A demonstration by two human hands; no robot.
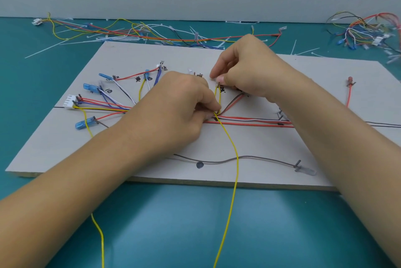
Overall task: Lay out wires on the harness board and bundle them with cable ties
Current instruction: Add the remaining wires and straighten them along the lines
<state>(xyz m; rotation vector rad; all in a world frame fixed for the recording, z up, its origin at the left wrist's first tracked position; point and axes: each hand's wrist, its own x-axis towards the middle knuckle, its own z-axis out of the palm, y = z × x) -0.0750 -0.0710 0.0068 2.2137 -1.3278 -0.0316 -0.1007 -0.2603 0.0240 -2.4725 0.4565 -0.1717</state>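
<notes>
Yellow wire [232,159] ran up from the bottom edge, where it was cut off, over the teal table [282,224] and onto the grey board [325,159]. The left hand [173,111] pinched it at its bend beside the red wires [249,124], covering the spot where the strands from the white connector [69,101] met. The right hand [245,68], fingers curled, pinched the wire's top end by a small peg [218,84], though the thumb hid the contact. Behind the board lay tangled loose wires [121,29] and cable ties [43,49]; the far-right pile [366,31] was cropped.
</notes>
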